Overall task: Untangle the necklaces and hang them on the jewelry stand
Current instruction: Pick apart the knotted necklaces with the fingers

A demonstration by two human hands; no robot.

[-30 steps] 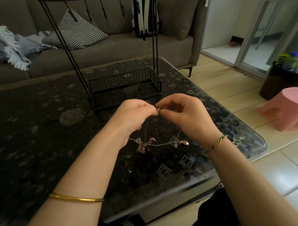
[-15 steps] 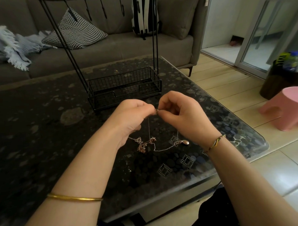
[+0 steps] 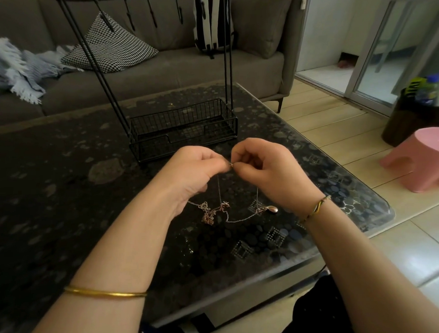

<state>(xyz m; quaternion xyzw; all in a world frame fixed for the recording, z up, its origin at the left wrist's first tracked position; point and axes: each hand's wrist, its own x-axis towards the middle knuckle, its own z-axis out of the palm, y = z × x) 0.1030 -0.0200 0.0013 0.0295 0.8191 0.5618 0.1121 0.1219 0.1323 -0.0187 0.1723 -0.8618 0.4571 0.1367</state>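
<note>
Pale blue fringed blanket (image 3: 13,71), crumpled at the left end of a grey fabric sofa (image 3: 160,76). Black-and-white houndstooth cushion (image 3: 112,49), leaning on the sofa back just beside the blanket. Dark pebble-patterned glass-topped desk (image 3: 52,184), in front of the sofa. Plain gold bangle (image 3: 103,292), round the left forearm. Black wire jewelry stand (image 3: 184,127): its rectangular mesh basket base stands on the desk, thin uprights rise out of the frame, and a row of hooks shows at the upper edge. Left hand (image 3: 196,172), raised above the desk in front of the stand, fingers (image 3: 219,163) curled, thumb and forefinger pinching a thin silver necklace chain (image 3: 218,188) at a small metal fitting. Tangled clump of rose-gold and silver necklaces (image 3: 210,212), lying on the desk below the hands, near the left wrist; the pinched chain hangs down from the fingertips to this clump. Black-and-white striped bag (image 3: 212,22), upright on the sofa behind the stand. Right hand (image 3: 271,172), its fingers (image 3: 240,165) curled and pinching the same fitting, fingertips touching those of the left. Rose-gold teardrop pendant (image 3: 272,209), flat on the desk just beside the right wrist, joined to the clump by a slack strand. Green-and-gold bracelet (image 3: 314,209), on the right wrist. Pink plastic stool (image 3: 422,156), on the tiled floor well right of the desk.
</note>
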